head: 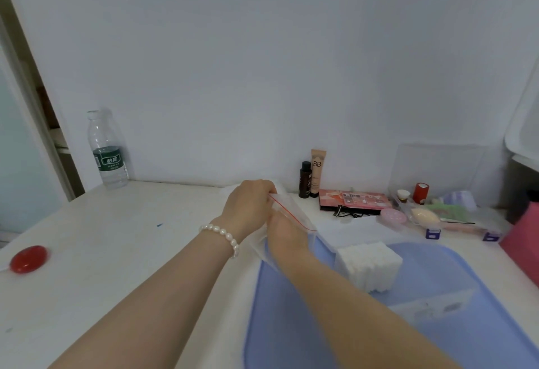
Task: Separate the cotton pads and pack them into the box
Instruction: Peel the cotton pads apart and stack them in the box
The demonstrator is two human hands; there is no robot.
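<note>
Nearest the camera, two bare forearms reaching forward across a pale desk (122,240), the left wrist ringed by a pearl bracelet (223,236). Under the right forearm, a lavender-blue tray (455,325) running off the lower frame edge. On the tray's far end, a white block of cotton pads (369,265), stacked on edge, tightly pressed together, square-cornered. Beyond the tray, both hands meeting on a clear zip bag (291,211) with a red seal line: left hand (248,207) with its grip pinching the bag's top edge, right hand (287,234) with its grip closed around the lower part of the bag. Open desk surface to the left, bare apart from a red round object (28,259) near the left edge and a water bottle (107,150) against the wall. Crowded right side: clear box (437,220) with lid raised, holding small cosmetics; makeup palette (354,200) and two upright bottles beside it.
</note>
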